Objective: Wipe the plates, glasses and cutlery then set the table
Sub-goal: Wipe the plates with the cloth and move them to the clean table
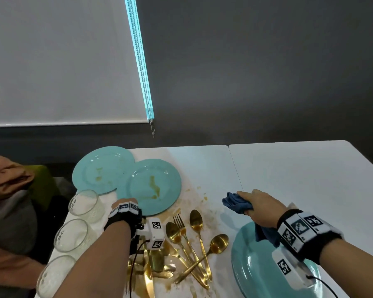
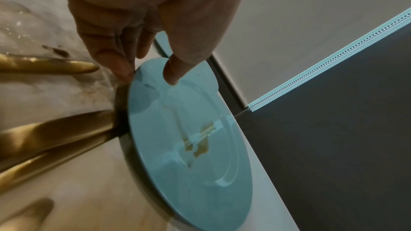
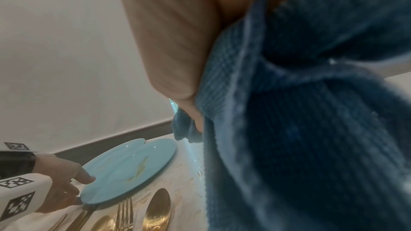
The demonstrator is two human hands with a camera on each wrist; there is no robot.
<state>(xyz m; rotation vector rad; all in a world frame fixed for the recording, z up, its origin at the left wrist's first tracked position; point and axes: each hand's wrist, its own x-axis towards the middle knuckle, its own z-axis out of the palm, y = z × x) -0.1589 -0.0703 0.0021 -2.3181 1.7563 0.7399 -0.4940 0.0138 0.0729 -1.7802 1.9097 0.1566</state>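
While the right hand (image 1: 259, 206) bunches the blue cloth (image 1: 236, 202), the left hand (image 2: 142, 29) pinches the near rim of the stained plate (image 1: 151, 186) on the desk (image 1: 289, 168); it looks rigid, glossy, breakable, best gripped by that rim.

white table (image 1: 289, 168): teal plates (image 1: 103, 168), glasses (image 1: 85, 204), gold cutlery (image 1: 194, 244).

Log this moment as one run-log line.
left hand: pinching rim of stained plate | right hand: holding blue cloth | gold cutlery: unwiped on soiled table
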